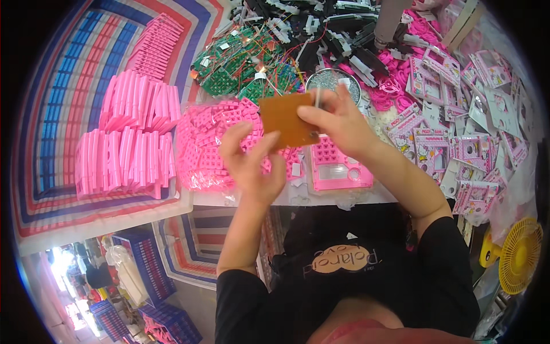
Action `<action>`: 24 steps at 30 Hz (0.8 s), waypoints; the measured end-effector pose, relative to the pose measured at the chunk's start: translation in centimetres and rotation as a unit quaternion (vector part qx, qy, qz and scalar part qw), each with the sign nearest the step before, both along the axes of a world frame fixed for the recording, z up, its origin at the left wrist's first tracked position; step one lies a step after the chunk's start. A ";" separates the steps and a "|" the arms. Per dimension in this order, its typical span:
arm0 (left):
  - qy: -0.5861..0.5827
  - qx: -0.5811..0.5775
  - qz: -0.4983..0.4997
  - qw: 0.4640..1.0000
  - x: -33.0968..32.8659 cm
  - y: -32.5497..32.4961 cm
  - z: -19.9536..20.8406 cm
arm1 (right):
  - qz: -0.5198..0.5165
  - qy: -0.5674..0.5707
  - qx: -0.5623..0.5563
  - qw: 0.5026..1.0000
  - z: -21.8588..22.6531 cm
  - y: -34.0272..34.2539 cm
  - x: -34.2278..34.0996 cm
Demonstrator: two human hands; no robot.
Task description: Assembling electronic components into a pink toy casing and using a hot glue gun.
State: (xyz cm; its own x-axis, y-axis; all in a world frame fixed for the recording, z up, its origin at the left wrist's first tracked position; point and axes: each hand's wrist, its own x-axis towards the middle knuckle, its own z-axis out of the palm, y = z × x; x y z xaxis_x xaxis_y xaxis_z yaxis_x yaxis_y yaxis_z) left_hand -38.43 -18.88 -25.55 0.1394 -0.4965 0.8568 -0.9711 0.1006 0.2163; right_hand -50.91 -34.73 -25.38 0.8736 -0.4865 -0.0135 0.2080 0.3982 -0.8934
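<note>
My right hand (344,123) grips a thin brown square board (288,118), with the thumb lying flat on its face. A dark spot sits near the board's lower right corner, and its underside is hidden. My left hand (255,166) is open at the board's lower left, fingers apart, one fingertip overlapping the edge; whether it touches is unclear. Beneath my hands on the table lies a pink plastic panel (344,183) with a button grid, a window and a round hole. Left of it, a clear bag (209,149) holds many pink button pieces.
Pink plastic frames (129,160) stand stacked on the left. Wired green circuit boards (229,63), black-and-white parts (338,40), a round tin of small metal bits (349,86) and pink cords (389,80) lie behind. Printed cards (432,149) pile up at right, above a yellow fan (520,256).
</note>
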 end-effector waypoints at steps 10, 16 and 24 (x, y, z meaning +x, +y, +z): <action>0.655 0.170 -0.307 0.669 -2.3 2.8 -2.7 | 0.054 0.027 -0.080 0.995 1.2 0.1 -1.8; 0.735 0.099 -0.220 0.634 -2.0 2.1 -2.5 | 0.046 0.057 -0.083 0.994 -0.1 -0.1 -2.7; 0.777 0.010 -0.206 0.595 -2.5 1.6 -3.5 | -0.011 0.033 -0.008 0.999 -3.2 -0.6 -5.3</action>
State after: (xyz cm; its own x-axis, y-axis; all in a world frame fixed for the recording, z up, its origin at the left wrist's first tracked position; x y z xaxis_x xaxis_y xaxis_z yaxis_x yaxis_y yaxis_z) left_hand -40.92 -17.29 -29.07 0.6180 -0.7710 -0.1537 0.5087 0.2431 0.8259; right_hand -56.16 -35.34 -28.60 0.8598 -0.5068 -0.0625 0.1576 0.3799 -0.9115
